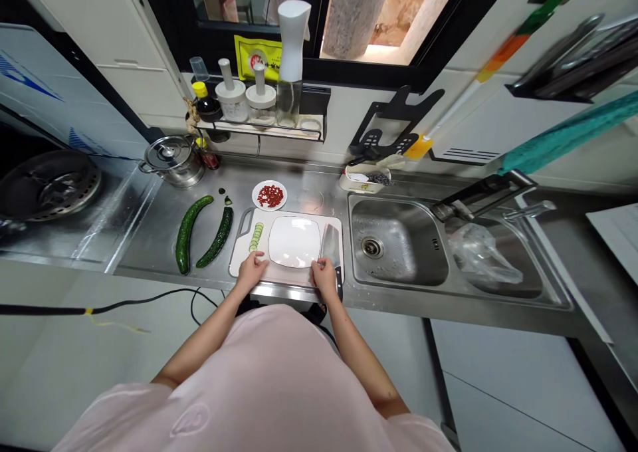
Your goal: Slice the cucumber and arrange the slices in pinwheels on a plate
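Observation:
A white square plate (294, 241) lies on the pale cutting board (239, 256). My right hand (325, 278) pinches the plate's lower right corner, beside the knife (329, 244) lying along the board's right side. Near the plate's lower left, my left hand (250, 271) rests at the board's front with its fingers slightly curled and apart, just below a row of cucumber slices (256, 237). Nothing shows in that hand. Left of the board lie a whole cucumber (186, 234) and a cut one (217, 238).
A plate of chopped red pieces (270, 195) stands behind the board. The lidded pot (174, 161) is at the back left, and the double sink (399, 239) is at the right, with a plastic bag (482, 252) in its right basin. Above hangs a spice rack (264, 127).

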{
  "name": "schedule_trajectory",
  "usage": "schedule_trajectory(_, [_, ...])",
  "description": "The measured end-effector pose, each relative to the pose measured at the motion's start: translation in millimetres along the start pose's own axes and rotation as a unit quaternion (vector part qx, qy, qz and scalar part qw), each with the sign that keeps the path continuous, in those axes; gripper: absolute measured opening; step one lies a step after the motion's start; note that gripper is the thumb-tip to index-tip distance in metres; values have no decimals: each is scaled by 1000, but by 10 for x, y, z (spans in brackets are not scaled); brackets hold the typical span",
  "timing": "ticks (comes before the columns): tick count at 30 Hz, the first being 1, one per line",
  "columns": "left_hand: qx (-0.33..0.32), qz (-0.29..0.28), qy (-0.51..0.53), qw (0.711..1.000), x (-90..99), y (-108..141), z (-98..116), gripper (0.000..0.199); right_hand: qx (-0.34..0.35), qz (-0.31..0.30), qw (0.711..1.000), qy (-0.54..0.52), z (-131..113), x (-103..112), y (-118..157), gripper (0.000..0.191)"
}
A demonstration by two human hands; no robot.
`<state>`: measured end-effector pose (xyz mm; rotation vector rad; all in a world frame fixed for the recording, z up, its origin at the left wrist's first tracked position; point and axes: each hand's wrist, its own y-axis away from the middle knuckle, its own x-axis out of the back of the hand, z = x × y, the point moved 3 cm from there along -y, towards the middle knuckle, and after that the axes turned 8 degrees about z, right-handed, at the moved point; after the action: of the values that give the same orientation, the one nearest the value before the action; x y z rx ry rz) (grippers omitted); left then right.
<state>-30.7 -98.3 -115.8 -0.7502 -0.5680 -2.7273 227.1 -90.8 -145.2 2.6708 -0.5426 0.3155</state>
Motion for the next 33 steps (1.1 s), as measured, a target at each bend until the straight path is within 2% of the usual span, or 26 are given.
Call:
schedule_trajectory(3, [-44, 81, -91, 992, 137, -28, 38, 27, 31, 28, 999, 31, -52, 99, 26, 24])
schedule_trajectory(10, [-43, 167, -211, 962, 255, -69, 103, 25, 74, 10, 997, 25, -184, 174, 74, 28])
schedule_trajectory(23, [-53, 171, -265, 948, 213, -170, 38, 26, 98, -2, 995, 27, -210, 170, 128, 26])
schedule_trajectory(33, [-63, 184, -202, 960, 205, -154, 34, 14, 113, -4, 993, 32, -281, 155, 126, 27])
